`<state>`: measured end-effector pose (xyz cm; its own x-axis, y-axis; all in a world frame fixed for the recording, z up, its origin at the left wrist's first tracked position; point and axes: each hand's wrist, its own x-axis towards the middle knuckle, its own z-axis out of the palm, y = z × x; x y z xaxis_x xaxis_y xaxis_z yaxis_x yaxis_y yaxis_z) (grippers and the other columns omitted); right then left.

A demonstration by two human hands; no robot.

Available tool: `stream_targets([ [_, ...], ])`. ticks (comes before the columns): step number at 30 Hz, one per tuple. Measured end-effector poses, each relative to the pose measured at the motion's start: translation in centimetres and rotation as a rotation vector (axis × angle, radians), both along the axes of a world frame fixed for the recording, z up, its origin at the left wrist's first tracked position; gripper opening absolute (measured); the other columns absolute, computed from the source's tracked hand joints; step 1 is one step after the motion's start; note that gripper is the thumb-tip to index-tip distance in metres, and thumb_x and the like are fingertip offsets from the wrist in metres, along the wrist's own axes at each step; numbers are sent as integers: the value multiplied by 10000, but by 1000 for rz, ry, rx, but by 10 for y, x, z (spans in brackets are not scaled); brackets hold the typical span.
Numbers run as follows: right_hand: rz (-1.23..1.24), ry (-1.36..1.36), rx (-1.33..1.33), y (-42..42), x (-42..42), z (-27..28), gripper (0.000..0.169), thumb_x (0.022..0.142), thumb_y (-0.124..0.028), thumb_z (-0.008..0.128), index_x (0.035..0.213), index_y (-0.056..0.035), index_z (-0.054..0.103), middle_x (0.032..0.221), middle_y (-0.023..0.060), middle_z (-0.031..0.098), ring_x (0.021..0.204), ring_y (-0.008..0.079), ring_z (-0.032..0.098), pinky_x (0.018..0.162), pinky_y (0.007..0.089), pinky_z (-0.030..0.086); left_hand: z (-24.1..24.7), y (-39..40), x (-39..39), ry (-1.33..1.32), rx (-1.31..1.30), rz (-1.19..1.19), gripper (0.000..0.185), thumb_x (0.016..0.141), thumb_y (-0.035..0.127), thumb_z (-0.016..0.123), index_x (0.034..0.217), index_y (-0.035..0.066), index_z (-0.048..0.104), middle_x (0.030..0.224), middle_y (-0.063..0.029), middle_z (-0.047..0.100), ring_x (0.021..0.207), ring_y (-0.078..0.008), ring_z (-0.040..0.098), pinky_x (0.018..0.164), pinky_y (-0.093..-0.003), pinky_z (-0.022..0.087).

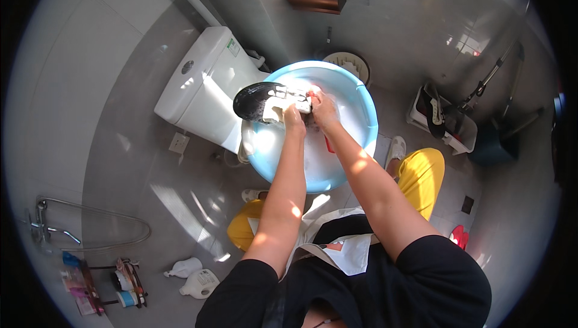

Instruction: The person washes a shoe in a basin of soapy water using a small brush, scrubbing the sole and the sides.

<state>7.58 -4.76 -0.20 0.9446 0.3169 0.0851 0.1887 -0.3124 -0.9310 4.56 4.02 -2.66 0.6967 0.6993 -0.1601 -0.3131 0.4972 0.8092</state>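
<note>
Over a light blue plastic basin of soapy water, my left hand grips a black shoe with white parts by its white part. My right hand is closed around a small red object, perhaps a brush, at the shoe's right end; its working side is hidden by my fingers and the glare. Another red item shows in the basin below my right wrist, partly covered by the forearm. Foam clings to my right hand.
A white toilet stands left of the basin. At the right, a black shoe rests on a white container, near a dark blue bucket and long handles. White bottles lie lower left, near a shower mixer.
</note>
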Motion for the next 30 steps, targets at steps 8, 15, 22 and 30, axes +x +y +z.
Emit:
stream_targets([
  [8,-50,244,19,-2,14,-34,339,839,-286,454,1088,-73,543,1068,192,540,989,347,510,863,375,381,56,11,-30,13,-310,-306,515,835,443,354,1175,60,409,1166,-131,473,1046,-307,474,836,-478,419],
  [15,-69,363,-337,2,40,-88,437,824,-369,445,980,21,566,981,263,553,930,382,531,804,412,410,21,20,-29,-26,-47,-152,277,858,183,467,1094,38,457,1012,-87,538,908,-191,540,721,-299,472],
  [22,-97,193,3,14,-2,-26,293,754,-129,461,987,45,497,917,268,528,896,389,505,769,408,396,10,24,-19,43,-270,-357,336,887,199,317,1121,-11,435,1058,-153,527,954,-284,521,824,-430,441],
  [30,69,148,67,1,-33,25,446,685,-131,596,1036,114,470,731,161,587,616,260,580,595,328,474,-33,48,-5,162,-143,-347,330,893,192,306,1137,8,431,1097,-142,515,994,-269,505,849,-394,430],
])
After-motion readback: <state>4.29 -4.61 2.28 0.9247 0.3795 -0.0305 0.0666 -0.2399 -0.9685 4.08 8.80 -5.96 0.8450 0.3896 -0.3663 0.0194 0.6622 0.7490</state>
